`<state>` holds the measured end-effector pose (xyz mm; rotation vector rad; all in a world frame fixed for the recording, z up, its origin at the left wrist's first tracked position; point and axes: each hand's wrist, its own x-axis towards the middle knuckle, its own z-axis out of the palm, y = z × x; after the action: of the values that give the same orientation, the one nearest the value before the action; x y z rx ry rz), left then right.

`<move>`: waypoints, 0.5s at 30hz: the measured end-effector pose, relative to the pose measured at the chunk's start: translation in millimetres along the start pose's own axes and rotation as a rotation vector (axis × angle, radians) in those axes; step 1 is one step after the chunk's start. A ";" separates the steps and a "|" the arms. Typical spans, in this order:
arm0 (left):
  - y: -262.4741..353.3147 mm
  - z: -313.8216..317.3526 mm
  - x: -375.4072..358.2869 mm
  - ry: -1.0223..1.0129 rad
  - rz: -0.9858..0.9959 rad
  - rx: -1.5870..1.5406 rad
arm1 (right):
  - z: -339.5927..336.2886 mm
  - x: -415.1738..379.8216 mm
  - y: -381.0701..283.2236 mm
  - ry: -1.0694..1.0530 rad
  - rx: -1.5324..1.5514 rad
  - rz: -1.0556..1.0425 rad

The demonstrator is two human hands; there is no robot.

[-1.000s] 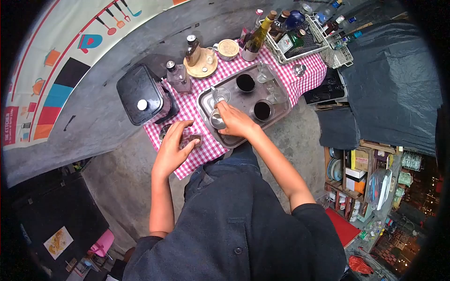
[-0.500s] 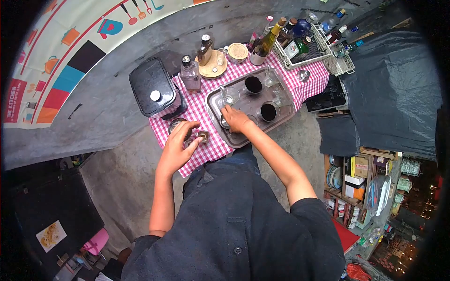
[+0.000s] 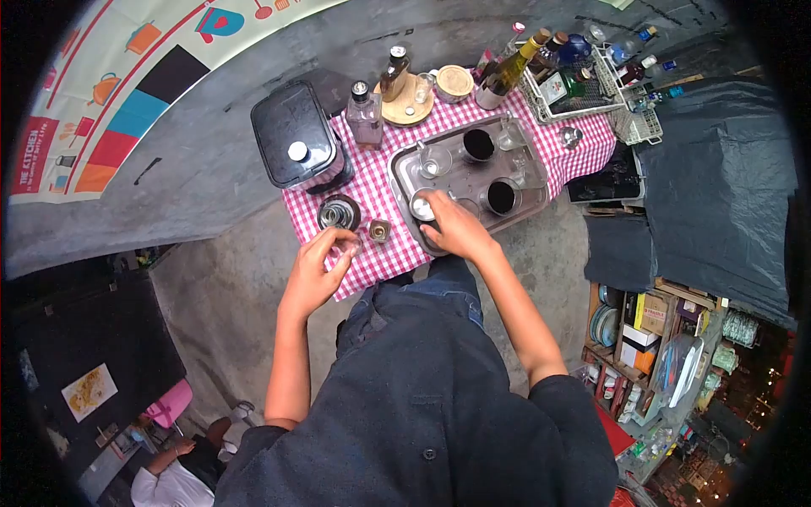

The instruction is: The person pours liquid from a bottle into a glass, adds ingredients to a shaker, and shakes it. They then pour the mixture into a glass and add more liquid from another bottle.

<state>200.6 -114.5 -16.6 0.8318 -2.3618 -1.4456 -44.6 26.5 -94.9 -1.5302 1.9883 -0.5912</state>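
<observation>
My left hand (image 3: 317,266) is at the front left of the checkered cloth (image 3: 397,262), its fingers curled round a small clear glass (image 3: 346,243). Beside it stand a round glass vessel (image 3: 339,213) and a small square open bottle (image 3: 379,230). My right hand (image 3: 456,226) reaches over the near left corner of the brown tray (image 3: 432,247), its fingers on a clear glass cup (image 3: 421,205). Two glasses of dark liquid, one at the back (image 3: 478,145) and one nearer (image 3: 502,197), stand on the tray, with an empty glass cup (image 3: 435,161) and other clear glassware.
A black lidded bin (image 3: 296,135) stands at the left. Behind the tray are a square bottle (image 3: 364,118), a wooden board (image 3: 407,101), a wine bottle (image 3: 507,76) and a crate of bottles (image 3: 574,89). A seated person (image 3: 177,477) is partly visible at lower left.
The view has shifted, so the table appears farther right and slightly higher. My right hand stays at the cup on the tray. The left hand is now lower relative to the round vessel. A person has come into view.
</observation>
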 end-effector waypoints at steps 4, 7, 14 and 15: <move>-26.5 9.7 -17.7 -0.218 -0.246 0.110 | 12.0 -28.6 -7.3 -0.048 0.144 -0.139; -67.2 36.0 -27.6 -0.261 -0.387 0.095 | 27.3 -39.0 -4.4 -0.180 0.205 -0.085; -88.7 82.1 -35.9 0.227 -0.477 0.185 | 48.1 -39.2 18.6 -0.258 0.207 -0.181; -89.4 83.7 -36.9 0.364 -0.419 0.267 | 49.1 -36.8 20.6 -0.279 0.208 -0.158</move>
<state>219.9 -62.4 -131.7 1.5874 -2.2045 -0.9932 -19.7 66.9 -139.0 -1.5551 1.5589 -0.5914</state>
